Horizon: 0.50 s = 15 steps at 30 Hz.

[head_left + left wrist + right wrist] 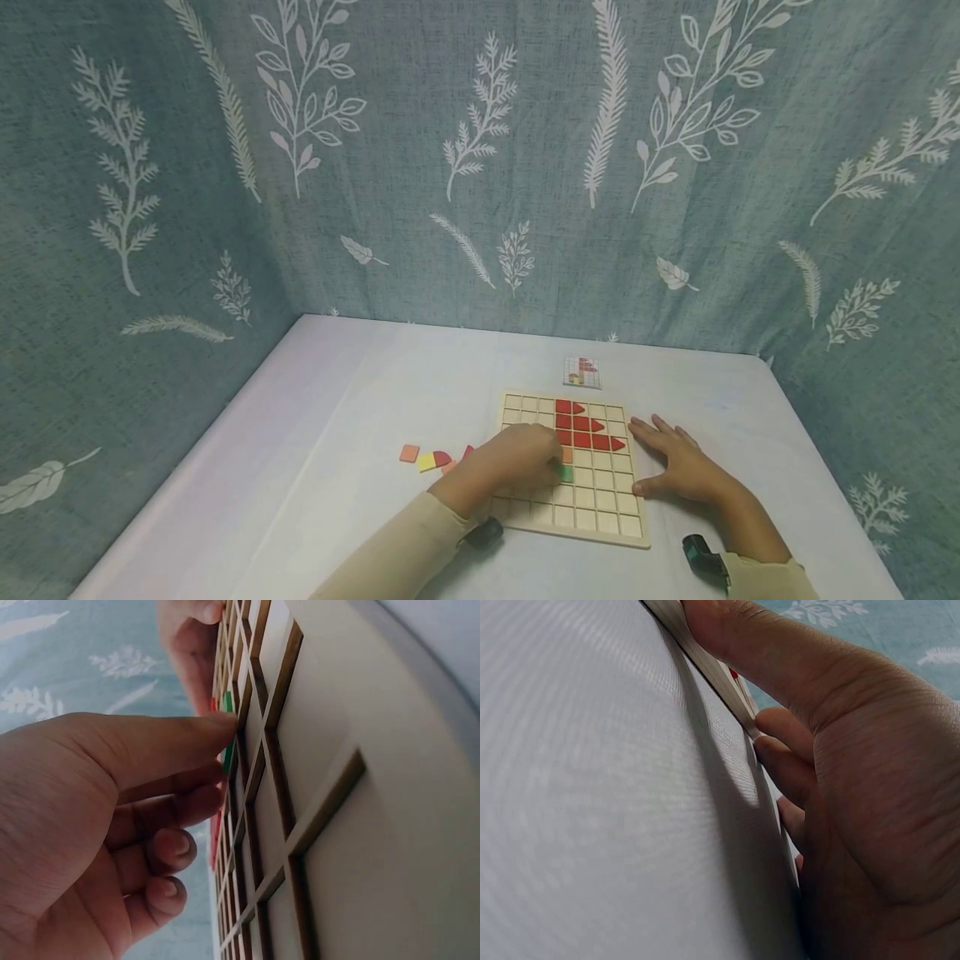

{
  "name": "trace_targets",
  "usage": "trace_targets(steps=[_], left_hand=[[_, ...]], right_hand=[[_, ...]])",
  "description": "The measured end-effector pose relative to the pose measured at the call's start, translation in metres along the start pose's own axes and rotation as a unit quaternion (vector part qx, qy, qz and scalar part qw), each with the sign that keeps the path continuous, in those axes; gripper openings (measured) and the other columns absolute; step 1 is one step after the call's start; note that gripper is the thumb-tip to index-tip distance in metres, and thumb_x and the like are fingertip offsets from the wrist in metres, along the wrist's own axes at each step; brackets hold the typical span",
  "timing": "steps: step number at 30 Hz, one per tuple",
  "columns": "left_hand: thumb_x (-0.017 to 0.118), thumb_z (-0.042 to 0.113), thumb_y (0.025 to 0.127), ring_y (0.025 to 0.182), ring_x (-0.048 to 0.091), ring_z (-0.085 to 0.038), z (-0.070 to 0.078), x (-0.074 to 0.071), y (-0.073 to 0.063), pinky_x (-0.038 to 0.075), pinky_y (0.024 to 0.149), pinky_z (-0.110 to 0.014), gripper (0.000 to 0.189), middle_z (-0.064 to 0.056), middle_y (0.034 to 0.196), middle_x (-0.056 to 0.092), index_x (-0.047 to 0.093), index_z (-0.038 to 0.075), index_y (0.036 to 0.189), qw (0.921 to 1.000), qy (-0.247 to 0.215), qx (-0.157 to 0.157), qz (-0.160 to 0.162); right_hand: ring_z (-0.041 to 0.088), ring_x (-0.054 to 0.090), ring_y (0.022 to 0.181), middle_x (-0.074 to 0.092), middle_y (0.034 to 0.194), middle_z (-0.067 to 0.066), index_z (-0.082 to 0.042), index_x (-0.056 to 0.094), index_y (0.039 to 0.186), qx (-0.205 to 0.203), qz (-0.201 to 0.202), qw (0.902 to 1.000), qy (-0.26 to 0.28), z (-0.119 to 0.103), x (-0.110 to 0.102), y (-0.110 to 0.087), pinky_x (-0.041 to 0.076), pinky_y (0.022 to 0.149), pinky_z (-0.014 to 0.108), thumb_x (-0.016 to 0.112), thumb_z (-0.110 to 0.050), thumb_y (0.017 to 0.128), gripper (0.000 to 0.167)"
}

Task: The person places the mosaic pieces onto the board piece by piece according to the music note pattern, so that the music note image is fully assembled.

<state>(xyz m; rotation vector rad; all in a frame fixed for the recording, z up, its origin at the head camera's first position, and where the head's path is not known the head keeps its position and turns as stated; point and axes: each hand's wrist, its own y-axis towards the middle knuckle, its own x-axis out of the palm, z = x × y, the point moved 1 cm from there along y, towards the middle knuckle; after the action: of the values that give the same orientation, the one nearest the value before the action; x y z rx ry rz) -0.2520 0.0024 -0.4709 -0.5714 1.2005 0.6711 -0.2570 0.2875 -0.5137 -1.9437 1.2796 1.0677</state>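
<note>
A wooden grid board [607, 523] lies on the table, with rows of red square and pointed tiles [581, 439] in its upper cells. An orange tile [567, 455] sits below them, partly behind my left hand [528, 454]. That hand is over the board's middle and pinches a green square tile [566, 474] between thumb and forefinger. In the left wrist view, the green tile [228, 754] shows edge-on at the thumb tip, and the other fingers curl loosely. My right hand [678, 467] rests spread at the board's right edge, thumb and fingertips touching its side [712, 671].
Beyond the board lies a small pattern card [582, 372]. Loose tiles lie left of the board: an orange square [409, 452], a yellow one [427, 462], a red rounded one [442, 458], others partly behind the left arm. Patterned cloth [420, 167] stands around the white table [360, 383].
</note>
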Motion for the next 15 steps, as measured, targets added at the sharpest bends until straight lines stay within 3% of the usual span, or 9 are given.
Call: trace_targets(steps=[8, 15], left_hand=[[0.071, 0.019, 0.084, 0.063, 0.044, -0.009, -0.007, -0.004, -0.012, 0.041, 0.059, -0.027, 0.009, 0.011, 0.071, 0.051, 0.07, 0.024, 0.077, 0.9999, 0.007, -0.007, 0.004], [0.07, 0.022, 0.088, 0.07, 0.052, -0.006, -0.025, -0.014, -0.033, 0.048, 0.071, -0.025, 0.007, 0.014, 0.077, 0.055, 0.075, 0.017, 0.091, 0.9997, 0.013, -0.015, 0.014]], right_hand=[[0.045, 0.01, 0.142, 0.032, 0.153, 0.018, -0.005, 0.039, 0.148, 0.005, -0.004, 1.0, 0.002, -0.001, -0.001, -0.001, 0.001, 0.11, 0.061, 0.083, -0.06, 0.057, 0.115], [0.045, 0.011, 0.142, 0.034, 0.152, 0.019, -0.005, 0.04, 0.147, -0.005, 0.0, 1.0, -0.004, -0.002, 0.001, 0.0, 0.002, 0.11, 0.06, 0.082, -0.061, 0.057, 0.115]])
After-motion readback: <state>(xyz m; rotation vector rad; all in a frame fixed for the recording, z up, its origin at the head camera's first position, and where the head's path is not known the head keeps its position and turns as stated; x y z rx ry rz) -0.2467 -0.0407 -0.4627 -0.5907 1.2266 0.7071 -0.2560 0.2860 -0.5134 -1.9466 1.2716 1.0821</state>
